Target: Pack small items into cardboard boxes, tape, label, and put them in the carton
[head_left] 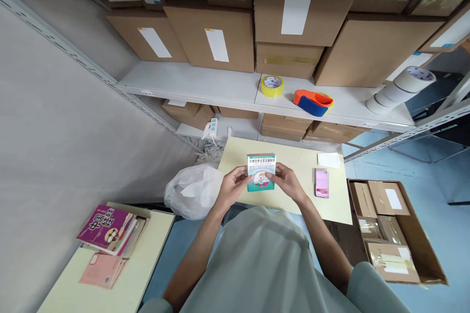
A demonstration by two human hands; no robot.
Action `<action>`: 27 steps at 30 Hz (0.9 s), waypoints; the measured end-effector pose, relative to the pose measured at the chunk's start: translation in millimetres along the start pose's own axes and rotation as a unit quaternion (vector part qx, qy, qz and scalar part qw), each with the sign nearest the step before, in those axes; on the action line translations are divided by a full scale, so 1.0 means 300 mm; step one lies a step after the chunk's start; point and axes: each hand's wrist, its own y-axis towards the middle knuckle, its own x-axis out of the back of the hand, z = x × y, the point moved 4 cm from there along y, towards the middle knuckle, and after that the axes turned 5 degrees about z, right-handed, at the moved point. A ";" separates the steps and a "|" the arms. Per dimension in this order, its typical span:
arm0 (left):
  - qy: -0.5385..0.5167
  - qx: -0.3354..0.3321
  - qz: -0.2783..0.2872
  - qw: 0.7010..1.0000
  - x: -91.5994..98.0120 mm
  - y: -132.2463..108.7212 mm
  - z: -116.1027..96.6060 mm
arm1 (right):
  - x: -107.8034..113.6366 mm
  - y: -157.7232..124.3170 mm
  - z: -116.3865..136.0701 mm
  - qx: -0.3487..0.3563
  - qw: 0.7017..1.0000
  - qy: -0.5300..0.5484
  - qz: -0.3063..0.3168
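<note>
A small teal and white book (pixel 261 171) with a cartoon on its cover is held upright over the pale yellow table (pixel 293 156). My left hand (pixel 234 185) grips its left edge, fingers curled round it. On the other side my right hand (pixel 287 182) grips the right edge the same way. Both forearms reach forward from my grey-green shirt.
A pink phone (pixel 322 183) and a white paper slip (pixel 329 160) lie on the table to the right. An open carton of parcels (pixel 389 230) stands right, a white plastic bag (pixel 191 190) left. Books (pixel 110 227) lie on a second table. Tape rolls (pixel 272 85) and a dispenser (pixel 312 102) sit on the shelf.
</note>
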 end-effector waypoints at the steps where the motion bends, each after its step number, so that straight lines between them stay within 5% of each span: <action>1: 0.006 -0.008 0.002 1.000 0.003 -0.006 -0.011 | 0.004 0.000 0.013 0.016 1.000 -0.023 0.000; 8: 0.115 -0.158 -0.029 0.980 -0.005 -0.057 -0.119 | -0.008 -0.032 0.095 0.140 0.988 -0.061 -0.036; 14: 0.143 -0.200 -0.018 0.969 -0.004 -0.064 -0.111 | -0.012 -0.043 0.085 0.182 0.980 -0.074 -0.034; 22: 0.104 -0.121 -0.058 0.986 0.033 -0.057 -0.049 | 0.013 -0.056 0.015 0.101 0.991 -0.070 -0.057; 27: 0.145 -0.095 -0.010 0.985 0.032 -0.058 -0.024 | 0.015 -0.067 -0.003 0.093 0.992 -0.069 -0.056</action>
